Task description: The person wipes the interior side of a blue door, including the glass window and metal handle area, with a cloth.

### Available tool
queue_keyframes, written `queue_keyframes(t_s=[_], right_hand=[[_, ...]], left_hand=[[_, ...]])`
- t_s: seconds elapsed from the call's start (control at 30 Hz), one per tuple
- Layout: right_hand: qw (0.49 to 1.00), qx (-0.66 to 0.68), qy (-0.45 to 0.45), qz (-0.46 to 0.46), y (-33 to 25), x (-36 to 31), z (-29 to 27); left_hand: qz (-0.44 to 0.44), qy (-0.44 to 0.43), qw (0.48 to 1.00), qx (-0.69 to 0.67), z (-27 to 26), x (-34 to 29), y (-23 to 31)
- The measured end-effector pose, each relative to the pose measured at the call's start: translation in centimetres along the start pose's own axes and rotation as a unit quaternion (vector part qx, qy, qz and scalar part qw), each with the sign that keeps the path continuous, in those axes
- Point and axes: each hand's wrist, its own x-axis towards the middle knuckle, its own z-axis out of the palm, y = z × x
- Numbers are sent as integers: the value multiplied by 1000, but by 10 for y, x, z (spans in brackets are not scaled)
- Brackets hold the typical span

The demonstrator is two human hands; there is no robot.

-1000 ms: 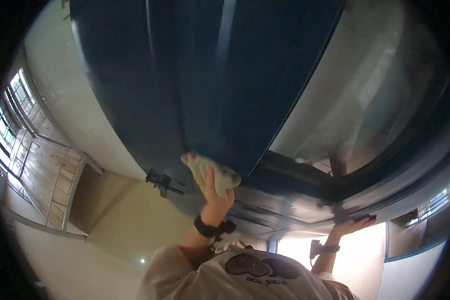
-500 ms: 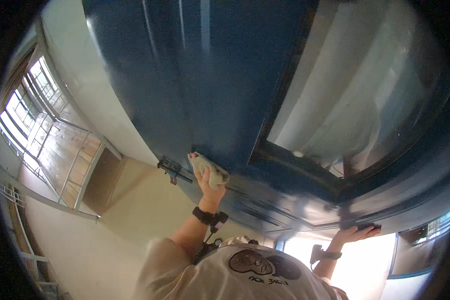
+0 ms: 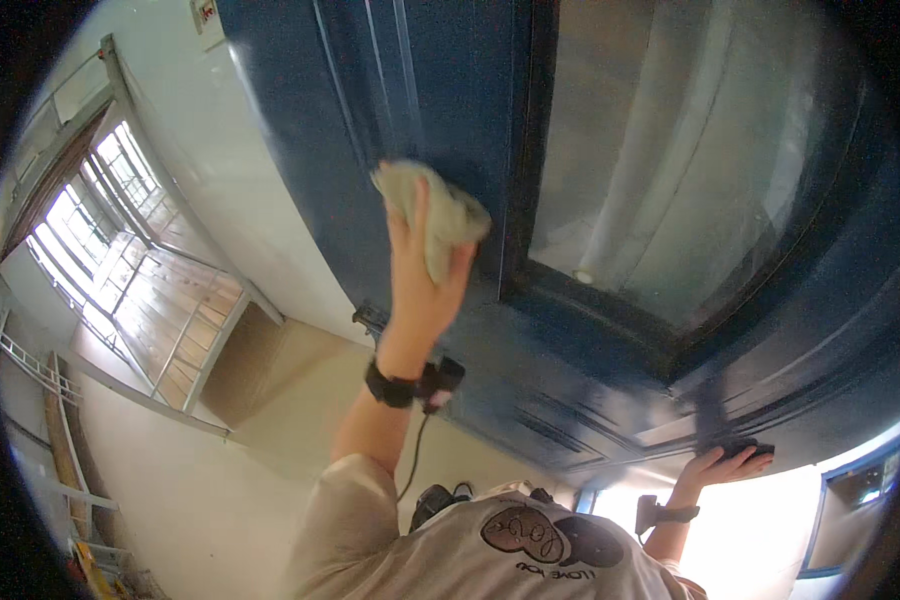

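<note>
My left hand is raised against a dark blue door and grips a folded pale grey-green cloth, fingers spread over its back. The cloth lies on the panel left of the glass pane, slightly blurred. Lower right, my right hand rests with stretched fingers at the door's edge. Just above those fingers is a dark patch that I cannot make out. A dark metal latch sits on the door's left edge, beside my left wrist.
A white wall runs along the door's left side. Further left stand metal-framed bunk beds before barred windows. Pale floor spreads below, and a bright opening shows at the lower right.
My left hand has moved the cloth upward, from near the latch to beside the glass pane. My right hand stays at the door edge. The whole view has shifted slightly.
</note>
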Motion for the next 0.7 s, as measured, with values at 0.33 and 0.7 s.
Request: queue_keyframes(t_s=[0.33,0.7], right_hand=[[1000,7,-8,-3,6,-8,4],[1000,14,-17,9,0,-5,2]], left_hand=[[-30,20,999,19,20,-110,-52],[280,-175,918,218,-66,-9,-81]])
